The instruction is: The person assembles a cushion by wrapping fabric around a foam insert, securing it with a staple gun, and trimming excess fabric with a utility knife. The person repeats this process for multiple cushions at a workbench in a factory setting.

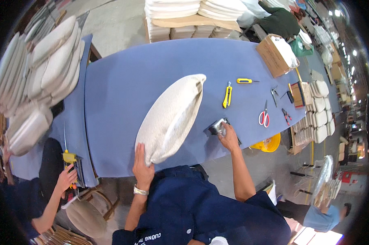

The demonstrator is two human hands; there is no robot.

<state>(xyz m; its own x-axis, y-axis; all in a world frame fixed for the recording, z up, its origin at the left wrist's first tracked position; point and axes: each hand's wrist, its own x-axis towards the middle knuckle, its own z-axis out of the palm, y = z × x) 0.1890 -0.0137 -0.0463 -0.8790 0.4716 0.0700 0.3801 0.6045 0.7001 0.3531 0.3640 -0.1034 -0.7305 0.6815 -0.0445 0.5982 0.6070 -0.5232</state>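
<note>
A cream fabric seat cushion (168,118) stands tilted on the blue table (115,94), its cover gathered at the far tip and paler white along the side facing right. My left hand (143,166) grips its near end, fingers along the left face and thumb at the bottom corner. To the right, my right hand (228,138) is closed around a black and silver staple gun (217,127) near the front edge of the table. Part of the tool is hidden under my fingers.
Right of the cushion lie a yellow cutter (227,95), a yellow screwdriver (244,81), red-handled scissors (264,116) and pliers (286,116). A cardboard box (275,57) stands at the far right corner, a yellow basin (270,143) below the edge. At left, a co-worker's hand (67,178) holds a yellow tool.
</note>
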